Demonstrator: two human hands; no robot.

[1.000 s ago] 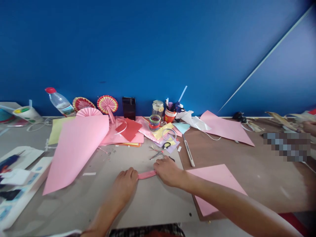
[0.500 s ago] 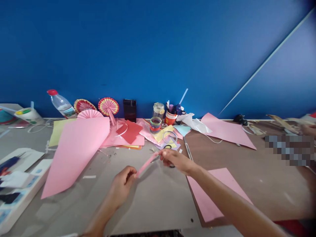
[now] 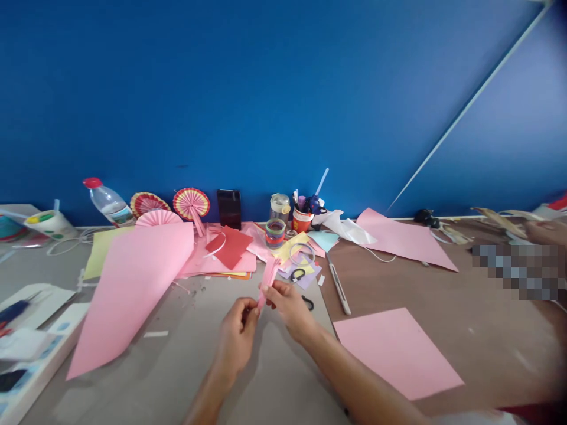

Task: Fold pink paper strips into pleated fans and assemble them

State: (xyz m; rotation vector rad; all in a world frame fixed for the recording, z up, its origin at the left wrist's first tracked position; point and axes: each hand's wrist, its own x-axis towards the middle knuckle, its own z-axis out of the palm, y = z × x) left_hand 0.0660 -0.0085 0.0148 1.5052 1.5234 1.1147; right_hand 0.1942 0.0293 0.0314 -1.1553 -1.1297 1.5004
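Note:
A narrow strip of pink pleated paper (image 3: 270,273) stands tilted between my hands, its folds fanning slightly at the top. My left hand (image 3: 239,336) pinches the lower end. Higher up the strip, the fingers of my right hand (image 3: 290,307) are closed on it. Black scissors (image 3: 298,275) lie just behind my right hand, which hides part of them. To the right is a utility knife (image 3: 339,289), and below it a flat pink sheet (image 3: 398,351).
A large curled pink sheet (image 3: 133,289) covers the left side. Finished paper fans (image 3: 191,203), a phone (image 3: 229,209), a jar (image 3: 275,233) and a pen cup (image 3: 302,219) line the blue wall. A power strip (image 3: 48,372) sits front left. Another person's hand (image 3: 547,231) is at far right.
My hands have come closer together on the strip. It has turned more upright, and its pleats now show at the top. My right hand has shifted down and left.

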